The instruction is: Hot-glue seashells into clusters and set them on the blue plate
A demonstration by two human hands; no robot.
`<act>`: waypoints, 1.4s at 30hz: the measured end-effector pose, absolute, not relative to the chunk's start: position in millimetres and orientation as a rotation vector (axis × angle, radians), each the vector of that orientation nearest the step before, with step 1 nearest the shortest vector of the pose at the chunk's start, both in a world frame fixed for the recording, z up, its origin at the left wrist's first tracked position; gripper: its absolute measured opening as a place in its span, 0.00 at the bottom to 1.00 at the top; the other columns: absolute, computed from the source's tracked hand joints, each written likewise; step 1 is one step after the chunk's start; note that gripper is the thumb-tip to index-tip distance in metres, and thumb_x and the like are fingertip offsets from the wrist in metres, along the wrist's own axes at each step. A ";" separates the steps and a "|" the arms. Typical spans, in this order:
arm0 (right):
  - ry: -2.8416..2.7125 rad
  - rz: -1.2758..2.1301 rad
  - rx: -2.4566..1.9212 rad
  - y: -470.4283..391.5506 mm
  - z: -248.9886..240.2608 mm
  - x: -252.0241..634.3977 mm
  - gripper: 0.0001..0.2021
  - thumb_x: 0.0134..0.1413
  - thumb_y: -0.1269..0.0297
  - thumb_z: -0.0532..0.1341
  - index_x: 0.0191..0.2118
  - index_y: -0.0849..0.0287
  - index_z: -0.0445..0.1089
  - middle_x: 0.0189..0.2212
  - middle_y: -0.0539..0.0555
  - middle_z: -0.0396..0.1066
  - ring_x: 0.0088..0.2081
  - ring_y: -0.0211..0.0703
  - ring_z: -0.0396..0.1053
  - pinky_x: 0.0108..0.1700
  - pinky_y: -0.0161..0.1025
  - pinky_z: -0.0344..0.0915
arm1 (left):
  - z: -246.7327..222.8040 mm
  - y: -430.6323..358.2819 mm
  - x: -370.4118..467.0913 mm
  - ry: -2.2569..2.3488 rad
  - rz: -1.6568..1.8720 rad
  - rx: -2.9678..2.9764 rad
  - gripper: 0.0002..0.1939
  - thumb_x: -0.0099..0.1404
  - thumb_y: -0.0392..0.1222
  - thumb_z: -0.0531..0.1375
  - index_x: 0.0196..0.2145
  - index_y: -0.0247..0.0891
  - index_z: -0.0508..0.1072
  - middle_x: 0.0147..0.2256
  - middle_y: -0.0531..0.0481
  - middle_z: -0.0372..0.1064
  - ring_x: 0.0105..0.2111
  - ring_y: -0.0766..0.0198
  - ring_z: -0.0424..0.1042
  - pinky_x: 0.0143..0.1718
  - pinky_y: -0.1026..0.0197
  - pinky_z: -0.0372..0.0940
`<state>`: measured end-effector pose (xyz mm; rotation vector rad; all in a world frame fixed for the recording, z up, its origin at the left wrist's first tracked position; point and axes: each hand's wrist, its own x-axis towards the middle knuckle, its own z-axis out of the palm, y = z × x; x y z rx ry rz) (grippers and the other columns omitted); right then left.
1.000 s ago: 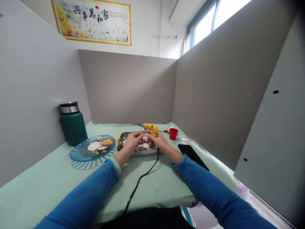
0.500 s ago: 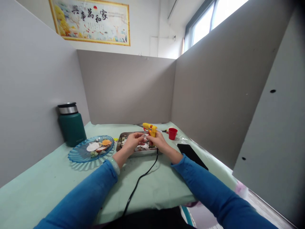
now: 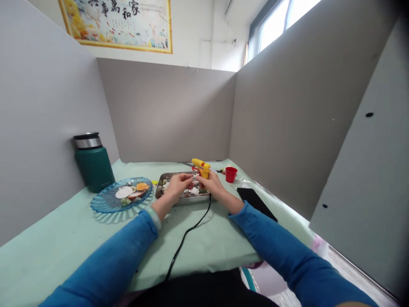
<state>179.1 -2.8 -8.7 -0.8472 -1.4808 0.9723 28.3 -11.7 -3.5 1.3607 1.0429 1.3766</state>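
Over a metal tray [image 3: 198, 199] of white and brownish pieces, probably shells, my two hands almost meet. A yellow hot glue gun [image 3: 202, 165] is gripped in my right hand [image 3: 211, 185], its nozzle pointing away and to the left. Its black cord [image 3: 188, 232] runs down across the cloth towards my lap. The fingers of my left hand [image 3: 177, 186] are pinched together close to my right fingertips. A small whitish bit shows between the hands, too small to name.
To the left are a blue scalloped glass plate [image 3: 102, 204] bearing shell-like pieces and a green flask [image 3: 94, 166]. A red cup [image 3: 230, 174] and a black phone-like slab [image 3: 257, 204] lie to the right. Grey partitions [image 3: 166, 115] enclose the green-covered table.
The view has tipped down slightly, so the wall picture sits higher in view. My fingertips have shifted a little closer together, and the glue gun remains in my right hand.
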 end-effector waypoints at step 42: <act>-1.509 0.929 -0.880 5.9 -15.4 179.7 0.13 0.45 0.61 0.64 0.38 0.58 0.67 0.21 0.47 0.63 0.20 0.36 0.60 0.22 0.35 0.59 | -7.5 -8.4 24.6 1.021 1.363 1.455 0.16 0.45 0.34 0.70 0.34 0.32 0.78 0.30 0.47 0.77 0.28 0.62 0.73 0.33 0.60 0.69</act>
